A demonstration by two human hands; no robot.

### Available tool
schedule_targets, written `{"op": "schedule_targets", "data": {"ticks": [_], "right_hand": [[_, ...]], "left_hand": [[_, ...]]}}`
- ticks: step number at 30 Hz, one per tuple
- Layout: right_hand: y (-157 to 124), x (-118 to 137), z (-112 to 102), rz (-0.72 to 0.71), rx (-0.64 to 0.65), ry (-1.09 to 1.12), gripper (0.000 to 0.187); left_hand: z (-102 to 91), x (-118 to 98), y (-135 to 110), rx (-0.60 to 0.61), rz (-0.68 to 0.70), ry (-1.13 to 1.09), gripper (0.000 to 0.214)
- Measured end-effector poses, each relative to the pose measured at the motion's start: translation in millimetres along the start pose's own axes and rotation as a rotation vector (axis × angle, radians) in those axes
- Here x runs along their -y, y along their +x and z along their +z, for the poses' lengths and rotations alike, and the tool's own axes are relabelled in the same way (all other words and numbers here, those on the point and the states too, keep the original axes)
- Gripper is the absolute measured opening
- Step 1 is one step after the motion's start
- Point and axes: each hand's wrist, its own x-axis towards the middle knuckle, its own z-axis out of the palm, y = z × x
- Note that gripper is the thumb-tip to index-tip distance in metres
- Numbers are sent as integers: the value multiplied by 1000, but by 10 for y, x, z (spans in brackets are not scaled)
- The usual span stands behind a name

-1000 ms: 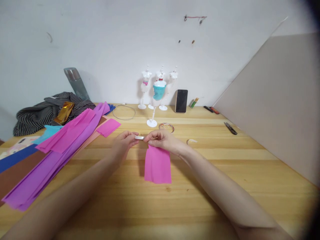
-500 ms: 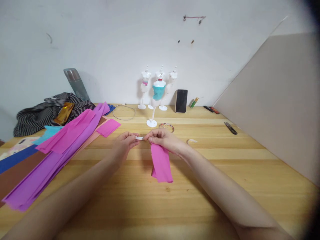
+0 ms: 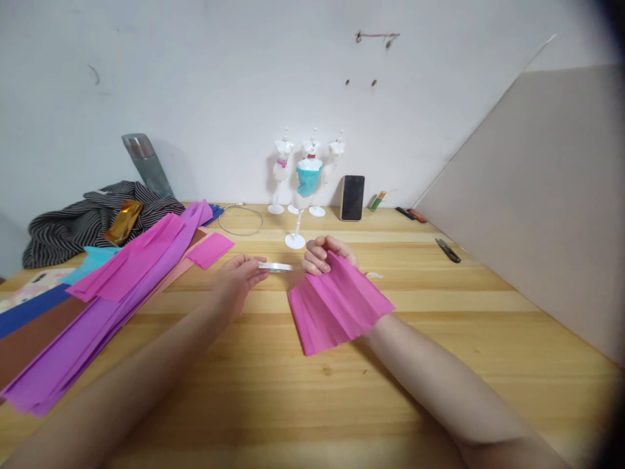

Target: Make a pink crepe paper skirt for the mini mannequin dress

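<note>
My left hand (image 3: 244, 272) pinches the left end of a narrow white roll of tape (image 3: 276, 267), seen nearly edge-on above the table. Just right of it, my right hand (image 3: 328, 254) is closed on the top edge of a pink crepe paper piece (image 3: 336, 306). The pleated paper fans out below the fingers and covers part of the wrist. A gap separates the roll from the right fingertips. Behind the hands stands a small white dress form (image 3: 308, 185) wrapped in turquoise paper.
More dress forms (image 3: 282, 176) stand by the wall, beside a phone (image 3: 352, 198). Purple crepe paper (image 3: 63, 365) and other coloured sheets lie on the left, near a striped cloth (image 3: 63, 225) and a bottle (image 3: 149, 166). Scissors (image 3: 448, 250) lie on the right, along the table's wall side.
My right hand has moved right, away from the white roll, and turned. The pink paper, hanging as a narrow strip before, now spreads out wide. More of the roll shows.
</note>
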Motion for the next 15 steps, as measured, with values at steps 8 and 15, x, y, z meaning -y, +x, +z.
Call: {"op": "schedule_targets", "data": {"ticks": [8, 15], "right_hand": [[34, 3, -66, -17, -120, -289, 24], [-15, -17, 31, -91, -133, -1001, 31]], "left_hand": [[-23, -79, 21, -39, 105, -56, 15], [-35, -47, 44, -36, 103, -21, 17]]}}
